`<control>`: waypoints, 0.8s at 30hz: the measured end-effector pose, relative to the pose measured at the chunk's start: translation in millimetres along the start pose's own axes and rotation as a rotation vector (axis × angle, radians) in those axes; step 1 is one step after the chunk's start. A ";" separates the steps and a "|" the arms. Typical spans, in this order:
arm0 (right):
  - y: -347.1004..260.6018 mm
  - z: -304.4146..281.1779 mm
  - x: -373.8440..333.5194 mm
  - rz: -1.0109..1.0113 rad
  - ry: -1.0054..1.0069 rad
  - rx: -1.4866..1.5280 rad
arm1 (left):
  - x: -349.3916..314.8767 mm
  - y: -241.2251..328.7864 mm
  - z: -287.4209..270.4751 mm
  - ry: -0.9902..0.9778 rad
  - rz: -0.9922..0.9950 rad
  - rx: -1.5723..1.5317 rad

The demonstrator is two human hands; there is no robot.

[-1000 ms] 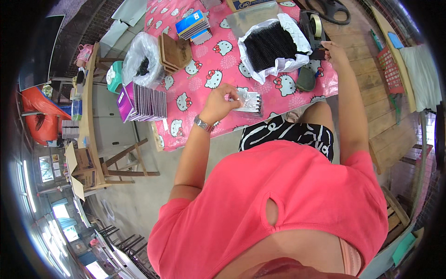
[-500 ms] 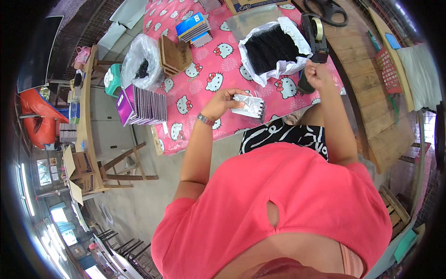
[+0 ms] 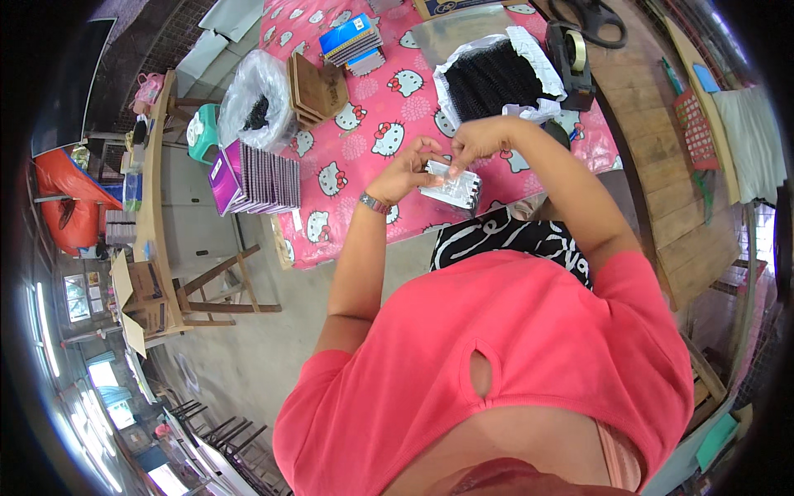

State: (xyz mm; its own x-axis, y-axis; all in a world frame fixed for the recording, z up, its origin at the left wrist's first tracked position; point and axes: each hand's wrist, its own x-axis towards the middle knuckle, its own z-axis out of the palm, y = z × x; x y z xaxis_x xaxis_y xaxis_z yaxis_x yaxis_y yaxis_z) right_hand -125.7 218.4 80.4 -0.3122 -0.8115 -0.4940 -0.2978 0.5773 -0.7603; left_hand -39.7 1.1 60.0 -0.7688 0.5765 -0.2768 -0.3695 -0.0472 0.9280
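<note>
A small pack of notebooks in clear, shiny plastic lies near the table's front edge, black binding coils showing along its right side. My left hand grips the pack's left end, thumb on top. Over the far edge of the pack is my right hand, its fingers pinched and pointing down at the plastic. Whatever is between those fingertips is too small to make out. Beyond my right hand stands a black tape dispenser with a roll of tape in it.
Black binding coils fill a paper-lined box at the back. On the left are purple notebooks, a clear plastic bag and brown boards. Blue notebooks lie farther back. A wooden bench runs along the right.
My right hand has moved left from beside the tape dispenser to the wrapped pack. My left hand stays on the pack, and the view has shifted slightly.
</note>
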 end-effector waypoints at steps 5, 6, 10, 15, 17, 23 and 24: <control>42.9 44.6 -1.5 0.061 0.180 0.210 | -14.7 9.1 28.8 0.151 0.165 0.064; 45.6 50.5 -4.4 0.006 0.313 0.159 | -17.9 1.7 31.9 0.146 0.163 0.069; -15.9 66.7 -26.0 -0.241 0.850 0.013 | -57.9 -82.7 24.9 0.822 0.148 -0.148; -71.1 96.2 -16.3 -0.063 0.654 -0.354 | -56.8 -125.4 93.4 0.270 -0.353 -0.300; -73.4 92.7 -14.7 -0.148 0.698 -0.164 | -48.3 -120.2 102.9 0.149 -0.168 -0.692; -37.2 78.5 -47.1 -0.455 0.790 0.029 | -69.2 -57.3 66.8 0.534 0.372 -0.375; -26.7 82.4 -44.0 -0.391 0.764 -0.073 | -66.3 -47.7 68.3 0.529 0.367 -0.373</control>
State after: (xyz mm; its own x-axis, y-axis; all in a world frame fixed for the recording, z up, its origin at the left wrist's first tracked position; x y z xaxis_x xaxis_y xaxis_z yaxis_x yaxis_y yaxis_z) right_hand -29.7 231.3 87.6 -0.6892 -0.6847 0.2369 -0.5594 0.2950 -0.7746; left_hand 64.6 20.8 51.1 -0.9907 0.0050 -0.1357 -0.1208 -0.4889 0.8640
